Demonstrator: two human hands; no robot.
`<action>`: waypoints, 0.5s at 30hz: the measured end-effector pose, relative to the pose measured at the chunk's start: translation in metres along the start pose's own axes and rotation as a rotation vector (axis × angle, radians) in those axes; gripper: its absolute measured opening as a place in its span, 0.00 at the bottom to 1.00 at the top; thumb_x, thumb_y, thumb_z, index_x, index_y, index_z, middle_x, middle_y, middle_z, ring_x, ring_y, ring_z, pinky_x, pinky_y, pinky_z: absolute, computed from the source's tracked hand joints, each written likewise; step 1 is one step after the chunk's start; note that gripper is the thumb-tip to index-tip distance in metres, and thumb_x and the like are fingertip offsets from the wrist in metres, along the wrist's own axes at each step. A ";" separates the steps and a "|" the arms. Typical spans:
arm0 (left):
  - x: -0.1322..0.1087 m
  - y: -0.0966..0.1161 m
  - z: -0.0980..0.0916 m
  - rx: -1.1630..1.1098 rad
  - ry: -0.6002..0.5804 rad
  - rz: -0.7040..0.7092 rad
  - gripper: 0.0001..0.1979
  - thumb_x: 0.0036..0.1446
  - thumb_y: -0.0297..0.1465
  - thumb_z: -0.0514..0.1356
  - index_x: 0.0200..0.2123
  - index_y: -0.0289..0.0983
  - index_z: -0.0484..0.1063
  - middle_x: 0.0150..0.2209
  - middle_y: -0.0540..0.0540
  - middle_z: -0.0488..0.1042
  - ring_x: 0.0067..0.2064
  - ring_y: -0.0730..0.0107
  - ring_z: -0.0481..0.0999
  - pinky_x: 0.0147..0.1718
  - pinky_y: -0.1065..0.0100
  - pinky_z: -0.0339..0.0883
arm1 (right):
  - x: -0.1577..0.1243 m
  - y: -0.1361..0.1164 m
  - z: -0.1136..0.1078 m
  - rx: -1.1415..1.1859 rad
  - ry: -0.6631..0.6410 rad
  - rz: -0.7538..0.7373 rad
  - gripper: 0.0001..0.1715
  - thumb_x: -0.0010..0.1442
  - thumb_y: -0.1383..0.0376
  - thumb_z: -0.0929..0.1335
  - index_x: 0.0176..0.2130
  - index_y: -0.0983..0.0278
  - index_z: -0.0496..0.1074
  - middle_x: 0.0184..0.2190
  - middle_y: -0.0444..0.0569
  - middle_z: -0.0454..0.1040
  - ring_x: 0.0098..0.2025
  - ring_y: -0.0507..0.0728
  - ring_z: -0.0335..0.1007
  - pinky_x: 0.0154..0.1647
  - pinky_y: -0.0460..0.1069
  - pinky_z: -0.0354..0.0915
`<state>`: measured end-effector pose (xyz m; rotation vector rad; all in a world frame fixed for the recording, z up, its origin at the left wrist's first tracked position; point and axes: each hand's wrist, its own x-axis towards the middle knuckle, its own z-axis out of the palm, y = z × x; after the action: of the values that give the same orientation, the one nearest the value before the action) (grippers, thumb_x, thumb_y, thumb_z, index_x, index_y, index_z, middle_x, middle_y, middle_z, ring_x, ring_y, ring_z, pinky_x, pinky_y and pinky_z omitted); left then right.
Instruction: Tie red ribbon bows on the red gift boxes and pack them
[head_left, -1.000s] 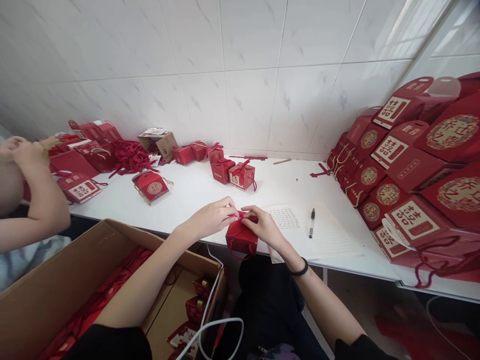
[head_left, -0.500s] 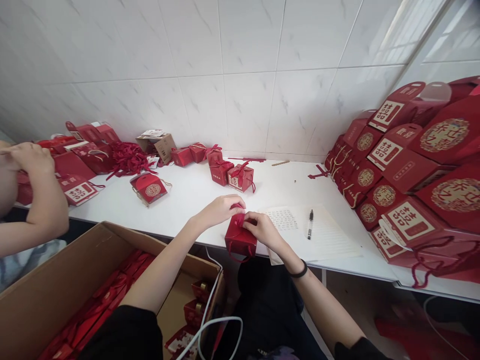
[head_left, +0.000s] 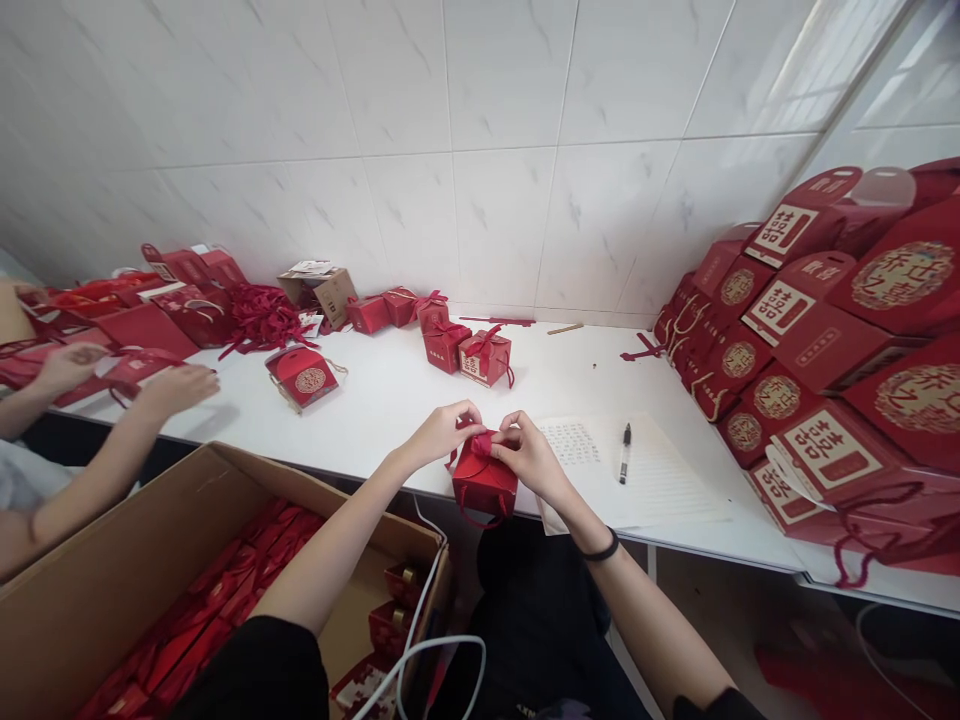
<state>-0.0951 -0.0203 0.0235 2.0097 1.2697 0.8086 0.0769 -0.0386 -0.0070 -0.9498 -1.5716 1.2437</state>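
Ribbon (head_left: 482,443) is gripped by the fingers (head_left: 468,409) of left hand (head_left: 444,432) and right hand (head_left: 534,455); beneath them, a box (head_left: 484,487) (red too) is seen.

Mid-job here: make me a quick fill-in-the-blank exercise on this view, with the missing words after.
1. The wearer's left hand and right hand touch the red ribbon on ____ of the small red cardboard box.
2. In the picture, the slim clear pen lies to that box's ____.
3. The thin wristband is ____.
4. The large open brown cardboard carton holds small ____ boxes.

Missing words: top; right; black; red.
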 end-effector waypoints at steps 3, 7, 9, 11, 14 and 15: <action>-0.007 -0.007 0.004 0.029 -0.007 0.051 0.04 0.50 0.27 0.56 0.28 0.37 0.71 0.33 0.48 0.72 0.37 0.69 0.69 0.40 0.66 0.63 | 0.001 0.001 0.000 0.023 0.013 -0.022 0.19 0.49 0.55 0.69 0.31 0.60 0.56 0.25 0.42 0.71 0.29 0.55 0.69 0.31 0.49 0.61; -0.022 -0.006 0.007 0.032 0.034 0.111 0.05 0.51 0.28 0.57 0.29 0.37 0.73 0.37 0.45 0.73 0.44 0.64 0.68 0.48 0.61 0.61 | 0.001 0.002 -0.001 0.003 0.017 -0.056 0.17 0.49 0.55 0.69 0.30 0.61 0.59 0.27 0.44 0.70 0.31 0.56 0.68 0.32 0.49 0.61; -0.029 -0.001 0.010 0.019 0.037 0.110 0.06 0.51 0.28 0.56 0.30 0.37 0.74 0.40 0.44 0.73 0.46 0.63 0.68 0.50 0.59 0.60 | 0.001 0.003 0.000 -0.022 0.019 -0.071 0.14 0.50 0.56 0.68 0.29 0.61 0.60 0.27 0.44 0.70 0.31 0.56 0.68 0.33 0.50 0.62; -0.035 0.003 0.013 -0.004 0.034 0.093 0.06 0.51 0.28 0.57 0.32 0.37 0.74 0.44 0.43 0.72 0.49 0.62 0.67 0.52 0.59 0.59 | 0.000 0.003 0.000 -0.042 0.031 -0.085 0.12 0.50 0.58 0.68 0.29 0.61 0.61 0.27 0.44 0.70 0.31 0.55 0.67 0.33 0.49 0.61; -0.038 0.007 0.018 -0.031 0.071 0.043 0.07 0.53 0.31 0.57 0.32 0.37 0.75 0.46 0.43 0.71 0.52 0.60 0.65 0.53 0.57 0.57 | -0.001 0.003 -0.001 -0.076 0.048 -0.083 0.10 0.50 0.60 0.68 0.29 0.61 0.63 0.26 0.44 0.69 0.30 0.55 0.67 0.32 0.49 0.61; -0.038 0.006 0.020 -0.036 0.089 0.028 0.08 0.54 0.33 0.57 0.31 0.37 0.75 0.46 0.43 0.71 0.52 0.60 0.64 0.54 0.57 0.57 | -0.002 0.002 -0.001 -0.086 0.046 -0.078 0.10 0.50 0.60 0.68 0.28 0.62 0.63 0.26 0.44 0.69 0.29 0.55 0.67 0.31 0.49 0.61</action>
<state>-0.0894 -0.0612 0.0094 1.9862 1.2693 0.9370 0.0786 -0.0393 -0.0095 -0.9554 -1.6213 1.1008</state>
